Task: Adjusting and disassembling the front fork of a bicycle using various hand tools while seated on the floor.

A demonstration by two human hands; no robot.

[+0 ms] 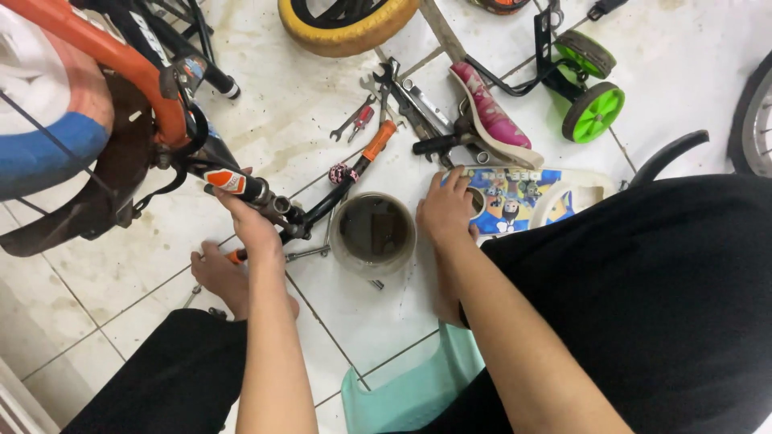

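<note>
My left hand [251,221] grips the lower end of a small bicycle's black and orange fork tube [233,182], where a metal threaded end [280,205] sticks out. My right hand [444,210] rests palm down on a colourful plastic panel [523,197] lying on the floor, fingers curled at its edge. Between my hands stands a round cup of dark greasy liquid [372,231]. A black rod with an orange grip [354,173] lies just beyond the fork.
Wrenches and pliers [378,100] are scattered on the white tiled floor [273,104]. A pink saddle [492,116], green training wheels [591,108], a yellow tyre [346,32] and the orange bike frame [96,48] surround me. A teal stool [410,390] is under me.
</note>
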